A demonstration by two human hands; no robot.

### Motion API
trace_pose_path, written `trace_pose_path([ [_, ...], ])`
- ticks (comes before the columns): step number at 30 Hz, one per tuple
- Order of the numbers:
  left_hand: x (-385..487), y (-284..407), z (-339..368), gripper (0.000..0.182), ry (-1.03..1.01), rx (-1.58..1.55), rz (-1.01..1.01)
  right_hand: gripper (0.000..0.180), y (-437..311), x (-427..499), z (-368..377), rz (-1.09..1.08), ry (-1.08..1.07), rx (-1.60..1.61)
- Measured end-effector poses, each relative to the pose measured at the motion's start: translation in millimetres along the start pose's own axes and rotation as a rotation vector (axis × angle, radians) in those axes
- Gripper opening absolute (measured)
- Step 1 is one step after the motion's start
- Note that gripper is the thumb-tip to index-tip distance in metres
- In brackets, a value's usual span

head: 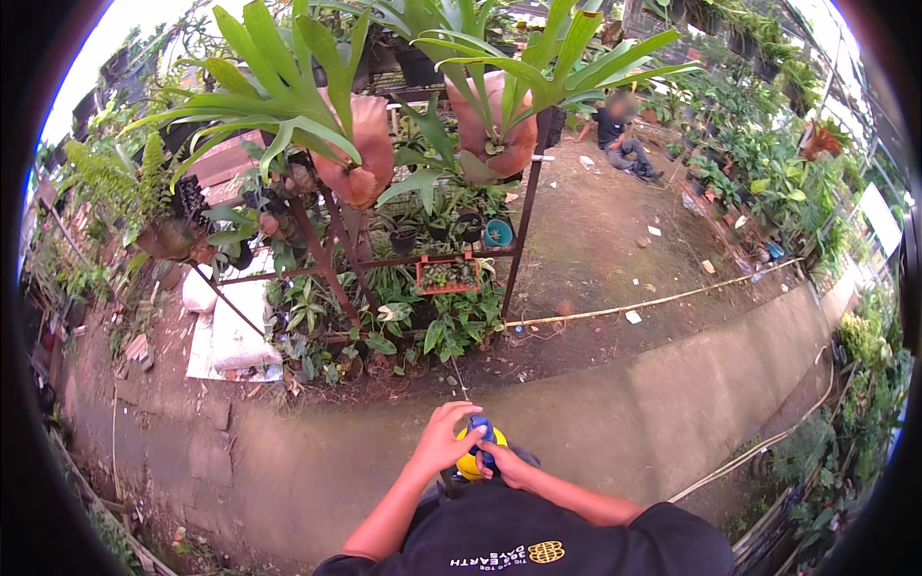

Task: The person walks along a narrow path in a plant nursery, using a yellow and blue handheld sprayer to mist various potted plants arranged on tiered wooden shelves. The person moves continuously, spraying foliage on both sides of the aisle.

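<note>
Close in front of my body is a yellow container with a blue spray head [484, 434], probably a hand pump sprayer. My right hand [508, 464] is closed around the handle part of the blue head. At its upper left side, my left hand [448, 436] touches the blue top with the thumb, its fingers spread and curved over it. Part of the container is hidden behind my hands. Beyond it stands a metal rack with staghorn ferns [493, 129], a turquoise pot [498, 232] and an orange planter box [448, 277].
A concrete path [576, 417] runs across before me. White sacks [241, 335] lie at left beside the rack. A bamboo pole [612, 311] lies along the soil. Another person [616, 137] sits on the ground farther back, near rows of potted plants [785, 180].
</note>
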State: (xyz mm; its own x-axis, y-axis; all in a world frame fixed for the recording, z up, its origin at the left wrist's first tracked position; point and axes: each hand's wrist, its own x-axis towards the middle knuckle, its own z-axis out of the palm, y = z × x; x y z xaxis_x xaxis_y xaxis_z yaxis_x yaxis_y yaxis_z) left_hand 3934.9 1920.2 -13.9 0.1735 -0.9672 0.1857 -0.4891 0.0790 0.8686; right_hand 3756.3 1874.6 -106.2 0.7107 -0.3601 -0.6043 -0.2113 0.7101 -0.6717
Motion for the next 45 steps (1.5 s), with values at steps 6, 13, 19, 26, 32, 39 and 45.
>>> trace_pose_path([
  [6, 16, 4, 26, 0.039, -0.106, 0.156, -0.13, 0.049, 9, -3, -5, -0.014, -0.031, 0.026],
  [13, 21, -3, 44, 0.028, -0.172, 0.299, -0.113, 0.047, 18, 2, -17, -0.02, 0.005, 0.063],
  [19, 29, -10, 56, 0.027, -0.181, 0.32, -0.116, 0.046, 15, 8, -21, -0.066, 0.001, 0.093],
  [26, 38, -18, 61, 0.022, -0.225, 0.356, -0.086, 0.046, 11, 11, -17, -0.036, 0.036, 0.121],
  [32, 44, -26, 63, 0.013, -0.265, 0.38, -0.056, 0.047, 19, 14, -22, -0.04, 0.145, 0.04],
  [39, 48, 19, 45, 0.012, -0.126, 0.246, -0.056, 0.05, 41, 27, -46, -0.197, 0.328, -0.205],
  [45, 88, 66, -4, 0.024, -0.239, 0.513, -0.111, 0.052, 35, 40, -62, -0.072, 0.35, -0.187],
])
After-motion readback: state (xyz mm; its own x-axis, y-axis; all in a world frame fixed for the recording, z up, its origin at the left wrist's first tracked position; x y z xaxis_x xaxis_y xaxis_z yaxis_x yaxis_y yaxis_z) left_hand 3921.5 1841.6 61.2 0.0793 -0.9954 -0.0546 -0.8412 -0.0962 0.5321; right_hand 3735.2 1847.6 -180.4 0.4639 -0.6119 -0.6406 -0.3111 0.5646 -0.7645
